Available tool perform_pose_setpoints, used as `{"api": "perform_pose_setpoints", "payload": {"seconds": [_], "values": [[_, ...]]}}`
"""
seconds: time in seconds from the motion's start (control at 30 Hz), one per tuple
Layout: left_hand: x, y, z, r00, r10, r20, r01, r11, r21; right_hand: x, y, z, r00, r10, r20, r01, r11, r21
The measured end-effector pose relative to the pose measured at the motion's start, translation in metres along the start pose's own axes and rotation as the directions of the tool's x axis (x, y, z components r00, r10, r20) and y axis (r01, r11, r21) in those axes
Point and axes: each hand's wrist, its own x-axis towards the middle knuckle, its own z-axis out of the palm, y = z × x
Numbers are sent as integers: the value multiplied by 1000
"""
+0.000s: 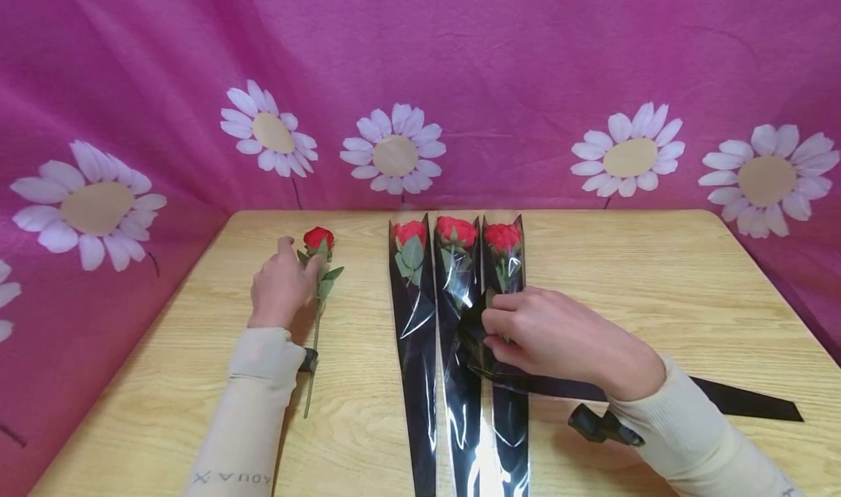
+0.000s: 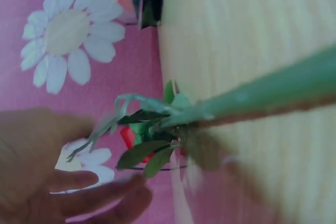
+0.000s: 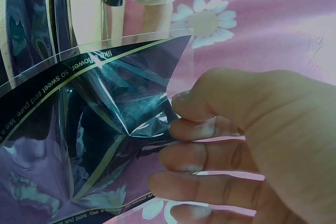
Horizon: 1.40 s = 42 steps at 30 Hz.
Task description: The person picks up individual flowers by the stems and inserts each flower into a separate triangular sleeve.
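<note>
A loose red rose (image 1: 319, 239) with a green stem lies on the left of the table. My left hand (image 1: 281, 285) is over its upper stem and leaves; in the left wrist view the fingers (image 2: 107, 200) are spread beside the leaves (image 2: 142, 153), not closed round them. With thumb and forefinger my right hand (image 1: 548, 333) pinches the edge of a black flower sleeve (image 3: 121, 114), clear plastic on one side with printed lettering. The sleeve's narrow end (image 1: 749, 398) extends right across the table. Its mouth looks partly spread in the right wrist view.
Three wrapped roses stand side by side mid-table: a left one (image 1: 412, 351), a middle one (image 1: 458, 351) and a right one (image 1: 504, 245), partly covered by the held sleeve. A magenta curtain (image 1: 499, 66) with printed daisies surrounds the wooden table (image 1: 624, 256).
</note>
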Motion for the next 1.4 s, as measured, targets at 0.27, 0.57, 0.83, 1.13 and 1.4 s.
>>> {"api": "perform_pose_setpoints", "payload": {"seconds": [0.27, 0.57, 0.83, 1.13, 1.4], "values": [[14, -13, -4, 1000, 5, -8, -6, 998, -61, 2, 0, 0, 1000, -8, -6, 8, 1000, -2], [21, -7, 8, 997, -9, 74, 17, 994, -106, 0, -1, 2, 1000, 20, 9, -20, 1000, 9], [23, 2, 15, 991, 20, 130, -9, 996, -88, 0, 0, 2, 1000, 11, -1, -11, 1000, 2], [20, 2, 12, 979, -6, 202, 18, 998, -55, 2, 0, 1, 1000, -9, -13, 9, 1000, -9], [19, 4, 5, 983, 20, 182, -4, 996, -92, 0, 1, 2, 1000, -5, -10, 5, 1000, -4]]}}
